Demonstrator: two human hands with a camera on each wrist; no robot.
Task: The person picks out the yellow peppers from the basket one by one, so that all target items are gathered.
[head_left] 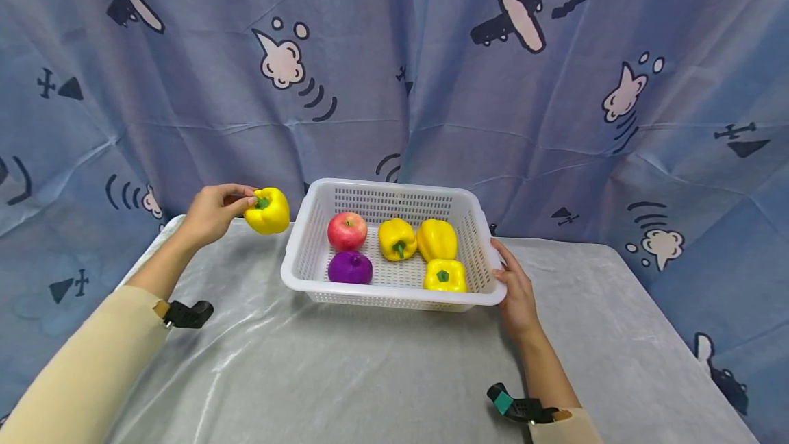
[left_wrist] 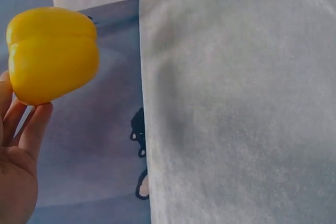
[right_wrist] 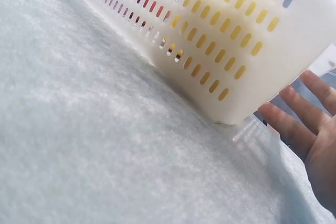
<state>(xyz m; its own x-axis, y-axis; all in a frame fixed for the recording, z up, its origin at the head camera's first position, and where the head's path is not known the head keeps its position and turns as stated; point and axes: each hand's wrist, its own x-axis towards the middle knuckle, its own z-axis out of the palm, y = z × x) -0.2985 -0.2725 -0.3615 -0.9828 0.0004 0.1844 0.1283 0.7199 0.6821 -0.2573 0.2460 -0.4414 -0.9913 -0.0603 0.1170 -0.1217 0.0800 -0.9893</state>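
Note:
My left hand (head_left: 212, 214) pinches a yellow bell pepper (head_left: 271, 214) by its green stem end, left of a white plastic basket (head_left: 385, 295). In the left wrist view the pepper (left_wrist: 52, 56) sits at the tips of the left hand's fingers (left_wrist: 35, 129). At the basket's right end my right hand (head_left: 518, 293) grips the rim, thumb on top. The right wrist view has its fingers (right_wrist: 296, 124) against the outside of the end wall. Inside the basket are a red apple (head_left: 347, 231), a purple onion-like vegetable (head_left: 350, 268) and three yellow bell peppers (head_left: 436, 240).
A pale grey cloth covers the table (head_left: 345, 368). Behind it hangs a blue curtain (head_left: 370, 53) with airplane prints, close to the basket's far side. Each wrist wears a black strap-on device (head_left: 188, 314).

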